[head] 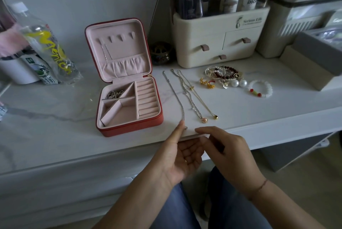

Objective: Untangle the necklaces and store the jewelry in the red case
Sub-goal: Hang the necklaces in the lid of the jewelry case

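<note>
Head view | left hand (181,152) loose, index touched silver necklace (177,97) end | right hand (227,151) relaxed, empty | necklace judged light, limp, slippery (pinch its end)

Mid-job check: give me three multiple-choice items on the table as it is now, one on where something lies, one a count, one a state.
1. Where does the white bead bracelet lie?
A. Inside a drawer
B. On the table, right of the pearl earrings
C. In the person's palm

2. How many necklaces lie stretched out to the right of the red case?
A. One
B. Five
C. Three

3. The red case is:
A. open, with its lid standing up
B. zipped shut
C. turned upside down

Answers:
1 B: the bracelet rests on the bare tabletop just past the two pearls.
2 C: three separate chains run side by side.
3 A: the pink lining and compartments are in plain view.
</note>
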`<state>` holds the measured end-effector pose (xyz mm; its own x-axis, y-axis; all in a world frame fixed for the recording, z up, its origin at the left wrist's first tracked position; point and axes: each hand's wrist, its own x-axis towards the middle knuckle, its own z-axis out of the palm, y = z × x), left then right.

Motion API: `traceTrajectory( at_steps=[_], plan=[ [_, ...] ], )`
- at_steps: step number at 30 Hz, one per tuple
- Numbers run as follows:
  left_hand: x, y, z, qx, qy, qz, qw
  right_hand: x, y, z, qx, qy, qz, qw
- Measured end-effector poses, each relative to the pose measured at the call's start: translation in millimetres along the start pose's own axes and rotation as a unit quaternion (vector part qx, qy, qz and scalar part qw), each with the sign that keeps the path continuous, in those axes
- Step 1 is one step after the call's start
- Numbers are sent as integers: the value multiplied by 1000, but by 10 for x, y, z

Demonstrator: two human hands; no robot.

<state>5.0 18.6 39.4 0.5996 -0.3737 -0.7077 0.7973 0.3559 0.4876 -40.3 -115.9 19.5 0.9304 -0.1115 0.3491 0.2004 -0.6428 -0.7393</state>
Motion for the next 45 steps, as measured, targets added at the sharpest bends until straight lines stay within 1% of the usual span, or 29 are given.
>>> traceTrajectory(
  at_steps=[3, 5, 9, 12, 15, 20, 24, 26, 28, 32, 35, 37, 42, 45],
  plan=[
    [13, 20, -11, 9, 3, -13, 1000, 8, -31, 13, 53, -9, 36, 998],
    [17, 25, -16, 13, 2, -22, 1000, 12, -53, 20, 112, -16, 78, 990],
    [-3, 42, -11, 6, -4, -31, 999, 4, -114, -3, 248, 0, 161, 955],
    [-26, 64, 50, -7, -16, -37, 999, -25, -151, -22, 308, 24, 198, 930],
    [-25, 59, 152, -25, -19, -43, 999, -34, -171, -54, 325, 42, 213, 921],
    [4, -2, 158, -29, 2, -23, 999, -16, -176, -118, 320, 50, 225, 919],
    [-3, 4, 64, -15, 5, -6, 1000, -49, -137, -112, 357, 43, 265, 895],
    [-23, 17, 29, -8, 1, 4, 1000, -67, -108, -98, 387, 33, 298, 872],
    [-45, 26, 15, 2, -12, 9, 1000, -76, -85, -69, 431, 13, 338, 837],
    [-83, 21, 20, 7, -35, 12, 999, -13, -76, -24, 515, -71, 403, 754],
    [-79, 5, 39, 0, -22, 17, 1000, 60, -46, -50, 570, -92, 447, 683],
    [-69, -9, 46, 5, -11, 25, 1000, 88, -26, -75, 592, -102, 466, 649],
    [-110, -16, 60, 20, -3, 34, 999, 95, -22, -75, 629, -141, 482, 594],
    [-161, -3, 69, 9, 1, 38, 999, 96, -28, -67, 635, -152, 480, 587]
  ],
)
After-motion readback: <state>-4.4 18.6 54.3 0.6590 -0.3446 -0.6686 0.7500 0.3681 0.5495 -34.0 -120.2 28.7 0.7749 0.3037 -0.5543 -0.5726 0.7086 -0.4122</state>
